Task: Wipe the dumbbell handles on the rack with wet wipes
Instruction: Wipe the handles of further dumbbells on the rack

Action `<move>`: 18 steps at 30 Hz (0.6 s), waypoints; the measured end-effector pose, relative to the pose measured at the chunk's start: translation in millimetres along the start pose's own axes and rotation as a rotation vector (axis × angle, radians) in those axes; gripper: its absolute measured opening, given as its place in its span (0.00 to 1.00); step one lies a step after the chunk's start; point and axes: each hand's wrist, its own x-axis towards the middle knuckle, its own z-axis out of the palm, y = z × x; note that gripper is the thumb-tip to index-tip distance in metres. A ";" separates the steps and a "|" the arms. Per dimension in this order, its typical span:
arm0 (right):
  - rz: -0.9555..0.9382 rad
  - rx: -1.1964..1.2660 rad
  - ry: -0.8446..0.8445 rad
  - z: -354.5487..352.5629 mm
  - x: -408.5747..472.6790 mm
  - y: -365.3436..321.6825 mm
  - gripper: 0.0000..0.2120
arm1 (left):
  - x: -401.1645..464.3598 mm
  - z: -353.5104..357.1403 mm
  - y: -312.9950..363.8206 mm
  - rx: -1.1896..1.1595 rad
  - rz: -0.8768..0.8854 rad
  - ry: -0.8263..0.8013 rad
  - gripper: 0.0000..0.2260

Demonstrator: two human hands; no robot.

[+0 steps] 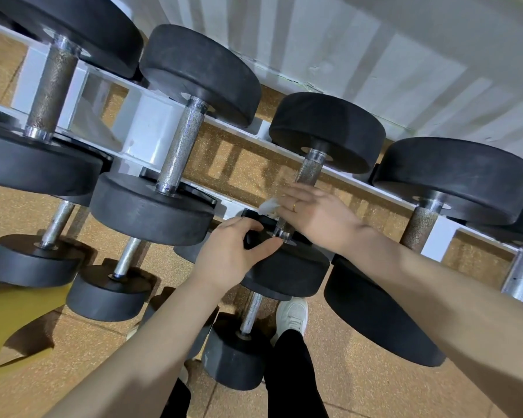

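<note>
Right hand: fingers wrapping wet wipe round dumbbell handle | left hand: fingers curled on near weight head | risk: wipe bunches, knurling part-missed; dumbbell rolls on rack.

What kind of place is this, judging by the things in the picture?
Most likely a gym's free-weight area. Black dumbbells with knurled metal handles sit in rows on a white rack, above speckled rubber-like flooring.

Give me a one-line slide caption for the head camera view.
Right hand wraps a white wet wipe around a racked dumbbell's handle while the left hand steadies its near weight.
</note>
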 end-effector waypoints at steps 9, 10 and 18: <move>0.121 -0.301 -0.008 -0.7 14.7 33.9 0.07 | -0.9 1.5 -1.7 -0.006 0.013 0.034 0.18; 0.130 -0.255 -0.003 0.2 11.6 29.2 0.10 | -0.6 1.6 -1.7 -0.005 0.011 0.034 0.18; -0.166 0.203 -0.173 -1.9 -4.3 -4.8 0.24 | 0.8 -0.7 0.2 0.029 0.010 0.012 0.19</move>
